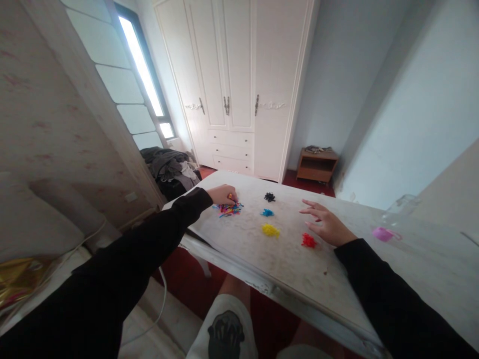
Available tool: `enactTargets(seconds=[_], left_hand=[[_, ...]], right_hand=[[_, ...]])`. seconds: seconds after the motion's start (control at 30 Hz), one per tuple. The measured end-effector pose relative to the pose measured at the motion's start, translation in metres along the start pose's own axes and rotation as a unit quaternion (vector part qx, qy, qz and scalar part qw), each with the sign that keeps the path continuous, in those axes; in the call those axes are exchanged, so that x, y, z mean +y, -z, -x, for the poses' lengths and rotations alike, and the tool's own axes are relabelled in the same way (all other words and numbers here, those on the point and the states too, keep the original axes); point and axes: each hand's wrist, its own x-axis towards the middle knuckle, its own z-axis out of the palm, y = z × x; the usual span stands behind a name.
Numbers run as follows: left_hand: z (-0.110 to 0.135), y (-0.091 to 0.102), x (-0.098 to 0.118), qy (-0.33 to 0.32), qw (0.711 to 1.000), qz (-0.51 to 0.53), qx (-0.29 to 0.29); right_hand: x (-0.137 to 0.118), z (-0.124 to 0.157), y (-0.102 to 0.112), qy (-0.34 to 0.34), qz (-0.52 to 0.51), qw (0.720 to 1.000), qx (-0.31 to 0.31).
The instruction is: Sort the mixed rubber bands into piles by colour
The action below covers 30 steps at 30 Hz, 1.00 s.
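Observation:
My left hand (pixel 222 194) reaches across the white table (pixel 262 259) and pinches a small orange piece at the edge of a mixed heap of coloured bits (pixel 229 209). My right hand (pixel 325 222) lies flat on the table with fingers spread, holding nothing, just right of a small red pile (pixel 309 241). Between the hands lie a yellow pile (pixel 270 230), a blue pile (pixel 267 213) and a black pile (pixel 269 197).
A pink lid or small dish (pixel 383 234) and a clear glass jar (pixel 400 205) sit on the table at the right. A white wardrobe (pixel 239 85) stands behind, a wooden nightstand (pixel 317 164) beside it, a heap of clothes (pixel 170 169) at the left.

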Motion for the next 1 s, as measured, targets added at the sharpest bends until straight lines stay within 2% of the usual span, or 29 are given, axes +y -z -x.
enactTargets(seconds=[0.2,0.53,0.87,1.0], left_hand=[[0.002,0.003,0.001,0.010,1.000,-0.012,-0.003],[0.000,0.025,0.003,0.011,0.999,-0.023,-0.020],[0.002,0.024,-0.002,0.007,1.000,-0.008,-0.015],[0.000,0.027,0.006,0.005,1.000,0.028,0.008]], right_hand=[[0.000,0.000,-0.001,-0.003,0.009,1.000,0.001],[0.009,0.000,-0.005,0.030,0.080,0.996,0.019],[0.010,0.001,-0.007,0.028,0.095,0.995,0.015],[0.009,0.001,-0.007,0.028,0.101,0.994,0.013]])
